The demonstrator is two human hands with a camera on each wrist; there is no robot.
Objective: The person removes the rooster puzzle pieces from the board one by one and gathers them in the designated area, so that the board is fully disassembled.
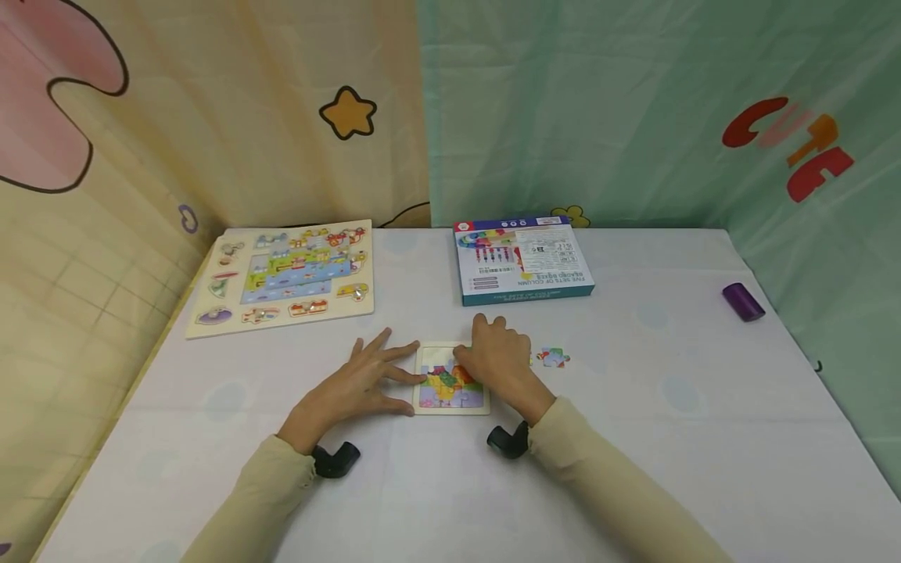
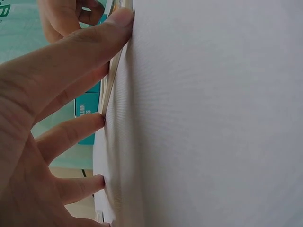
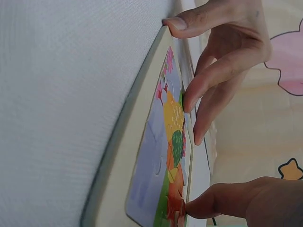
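Observation:
A small jigsaw puzzle (image 1: 450, 395) in a pale wooden frame lies flat before me, with colourful pieces in its lower part and a pale, bare area at upper left. My left hand (image 1: 362, 379) spreads its fingers along the frame's left side, the thumb at the near corner. My right hand (image 1: 500, 356) is over the puzzle's upper right; its thumb (image 3: 208, 205) presses on the orange-red part of the picture, while the other fingers are curled. That hand hides part of the puzzle. Right of it lies a loose jigsaw piece (image 1: 554, 357), with another piece partly covered.
A larger wooden puzzle board (image 1: 200, 293) with knobbed pieces stands back left. Behind the jigsaw lies a boxed bead set (image 1: 524, 262). A purple cylinder (image 1: 743, 302) lies near the right edge. Patterned curtains (image 1: 563, 102) hang behind the white table (image 1: 633, 469).

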